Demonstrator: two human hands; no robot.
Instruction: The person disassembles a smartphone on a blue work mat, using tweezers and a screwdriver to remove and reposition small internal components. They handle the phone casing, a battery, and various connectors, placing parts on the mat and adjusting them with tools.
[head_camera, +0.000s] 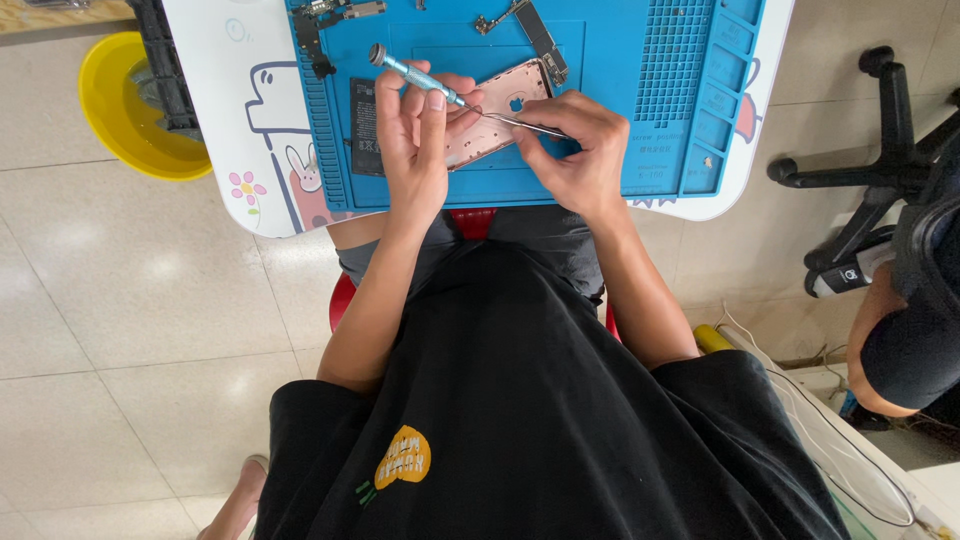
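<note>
A single head-worn camera looks steeply down from above the seated person's torso, facing forward over the lap to the small white desk (215, 120) at the frame's top, near, with tiled floor around.

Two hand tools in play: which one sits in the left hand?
The light-blue screwdriver, pinched in the left hand with its knurled cap up-left. The thin metal tweezers are in the right hand.

**benchrat:** so the mat (620, 160) lies on the small table (215, 120), phone shell (495, 110) in the middle of the mat. Battery (365, 125) just at its 9 o'clock.

**fixit_two:** yep, loose parts (325, 20) at 11, bowl (130, 110) off the table at 9, chair base (880, 170) way out at 3.
</note>
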